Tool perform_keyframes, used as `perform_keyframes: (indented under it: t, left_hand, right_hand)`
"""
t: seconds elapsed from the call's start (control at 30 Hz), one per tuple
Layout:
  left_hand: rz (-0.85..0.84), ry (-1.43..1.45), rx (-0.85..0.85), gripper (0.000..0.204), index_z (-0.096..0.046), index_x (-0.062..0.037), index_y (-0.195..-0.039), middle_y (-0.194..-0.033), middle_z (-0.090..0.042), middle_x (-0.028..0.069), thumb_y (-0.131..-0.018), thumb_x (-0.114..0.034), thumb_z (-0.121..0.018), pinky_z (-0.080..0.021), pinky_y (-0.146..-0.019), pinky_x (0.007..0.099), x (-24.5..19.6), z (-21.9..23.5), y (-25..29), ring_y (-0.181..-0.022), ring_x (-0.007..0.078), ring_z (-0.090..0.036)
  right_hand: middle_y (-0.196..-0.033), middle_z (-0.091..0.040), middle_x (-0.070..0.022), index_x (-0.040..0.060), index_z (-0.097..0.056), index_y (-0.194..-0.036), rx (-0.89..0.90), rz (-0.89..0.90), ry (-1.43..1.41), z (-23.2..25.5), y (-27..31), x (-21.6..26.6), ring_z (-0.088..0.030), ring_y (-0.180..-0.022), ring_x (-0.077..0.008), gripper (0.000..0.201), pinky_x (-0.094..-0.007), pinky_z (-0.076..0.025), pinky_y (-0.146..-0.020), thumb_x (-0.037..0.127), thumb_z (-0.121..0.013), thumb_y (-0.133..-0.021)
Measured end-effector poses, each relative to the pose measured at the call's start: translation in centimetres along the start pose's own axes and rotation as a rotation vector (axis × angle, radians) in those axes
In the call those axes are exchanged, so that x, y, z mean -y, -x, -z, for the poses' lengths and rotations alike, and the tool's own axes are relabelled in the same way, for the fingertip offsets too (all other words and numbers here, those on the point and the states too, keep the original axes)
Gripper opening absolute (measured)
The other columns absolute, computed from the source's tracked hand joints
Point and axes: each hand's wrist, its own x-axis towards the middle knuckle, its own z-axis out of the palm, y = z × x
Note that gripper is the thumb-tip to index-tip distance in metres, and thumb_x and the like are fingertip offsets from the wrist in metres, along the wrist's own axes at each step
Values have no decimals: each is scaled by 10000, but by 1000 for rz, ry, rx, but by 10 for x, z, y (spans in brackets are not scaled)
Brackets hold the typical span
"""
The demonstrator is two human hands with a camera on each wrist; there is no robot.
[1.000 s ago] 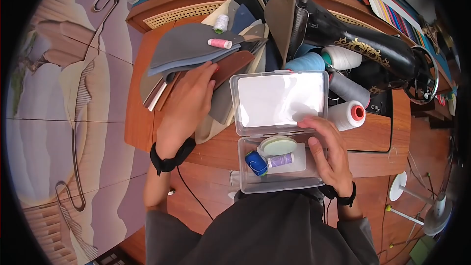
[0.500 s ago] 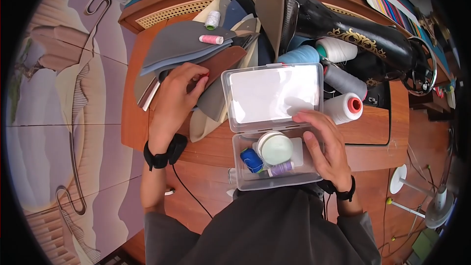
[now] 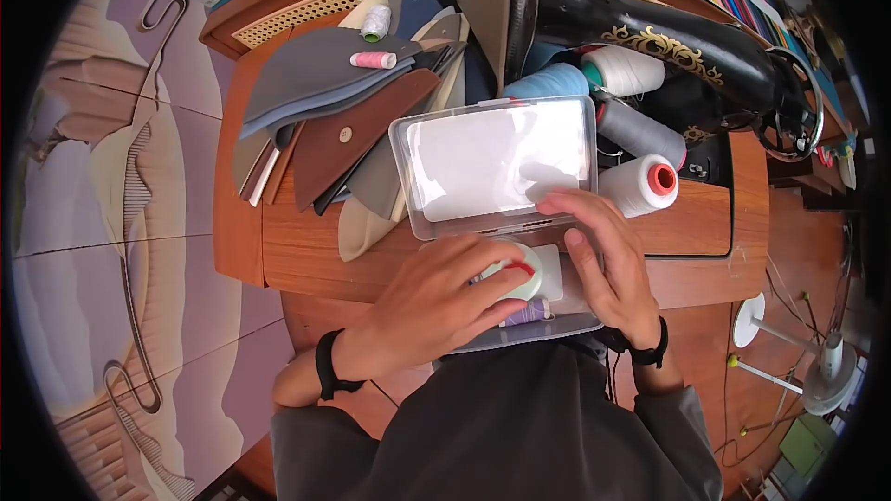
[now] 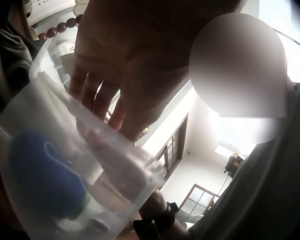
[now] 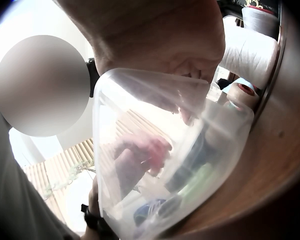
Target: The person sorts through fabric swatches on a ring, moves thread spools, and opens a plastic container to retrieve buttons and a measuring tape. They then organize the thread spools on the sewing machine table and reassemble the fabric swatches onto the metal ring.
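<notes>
In the head view my left hand [image 3: 445,292] reaches over an open clear plastic box [image 3: 580,323], pinching a small red piece [image 3: 522,267] whose kind I cannot tell. Beneath its fingertips lies a round pale green container [image 3: 529,288]. A purple thread spool [image 3: 526,313] sits beside that. My left hand covers the blue spool [image 4: 47,175] in the head view, but it shows through the box wall in the left wrist view. My right hand [image 3: 617,264] rests at the box's right side, thumb and fingers spread. The white-lined lid [image 3: 492,158] is folded back.
Leather pieces [image 3: 357,121] are piled at left, with a pink spool [image 3: 373,60] and a white spool [image 3: 376,23] on top. Behind the lid stand large thread cones [image 3: 640,187] and a black sewing machine [image 3: 640,23]. A cable [image 3: 385,393] runs below the left wrist.
My left hand has left the brown leather and come down right, over the box, with the red piece. A round snap now shows on that leather. My right hand keeps its place at the box.
</notes>
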Motion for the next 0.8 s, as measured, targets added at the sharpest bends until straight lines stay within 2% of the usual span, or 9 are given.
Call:
perform_keyframes:
  t: [0.13, 0.2, 0.23, 0.3, 0.33, 0.4, 0.6, 0.7, 0.8]
  left_hand:
    - [27, 43, -84, 245, -683, -35, -1018, -1140, -655, 64, -789, -31, -773, -524, -716, 334, 10, 15, 0, -887, 203, -650]
    - [144, 107, -286, 205, -669, -25, -1004, -1003, -677, 81, -815, -49, -745, -507, -768, 360, 16, 29, 2, -881, 268, -645]
    - [143, 96, -288, 205, -669, -25, -1004, -1003, -677, 81, -815, -49, -745, -507, -768, 360, 20, 41, 3, -881, 268, -645]
    - [201, -166, -306, 223, -669, -37, -1110, -1165, -659, 83, -888, -20, -677, -527, -810, 307, 30, 67, 1, -947, 163, -651]
    - [201, -175, -310, 223, -669, -37, -1110, -1165, -659, 83, -888, -20, -677, -527, -810, 307, 38, 77, -4, -947, 163, -651]
    - [305, -278, -409, 253, -660, -36, -1119, -1111, -678, 124, -867, -15, -669, -508, -848, 375, 58, 95, -21, -994, 314, -642]
    - [96, -392, -246, 294, -622, -42, -1188, -1122, -644, 97, -896, -10, -637, -479, -886, 375, 135, 100, -52, -966, 301, -612]
    - [206, -418, -132, 272, -621, -29, -1147, -1050, -627, 109, -878, -17, -658, -479, -889, 354, 137, 97, -60, -951, 311, -607]
    - [198, -342, -192, 207, -627, -30, -1102, -975, -621, 101, -899, -52, -660, -487, -836, 339, 154, 100, -61, -919, 267, -613]
  right_hand:
    - [-1196, -635, -183, -4, -588, -1239, -4, 22, 14, 1, 0, -1, -582, -1134, -365, 327, -415, -446, -981, -48, -509, -924]
    - [-1203, -630, -188, -5, -590, -1236, 6, -2, -5, 1, 0, 0, -581, -1136, -368, 331, -417, -448, -981, -56, -503, -921]
    - [-1203, -630, -188, -5, -590, -1236, 4, 8, -11, 1, -1, 1, -581, -1136, -368, 331, -417, -448, -981, -56, -503, -921]
    - [-1210, -627, -190, -6, -590, -1232, 5, -5, -10, 1, 0, 1, -577, -1138, -373, 331, -418, -448, -980, -61, -499, -919]
    - [-1210, -627, -190, -6, -590, -1232, 5, 4, -14, 0, 0, 2, -577, -1138, -373, 331, -418, -448, -980, -61, -499, -919]
    - [-1205, -629, -188, -8, -590, -1229, -2, -17, -20, 0, 0, 3, -577, -1135, -377, 327, -417, -446, -982, -60, -501, -918]
    - [-1196, -634, -184, -6, -593, -1225, -6, -18, -8, 1, -1, 5, -580, -1128, -378, 325, -417, -446, -979, -57, -505, -916]
    - [-1194, -634, -186, -5, -598, -1220, -12, -19, -17, 0, 0, 4, -580, -1127, -378, 318, -418, -445, -978, -51, -511, -918]
    - [-1190, -634, -191, -4, -603, -1215, -15, -29, -39, 1, 0, 3, -580, -1126, -379, 310, -419, -445, -979, -44, -517, -919]
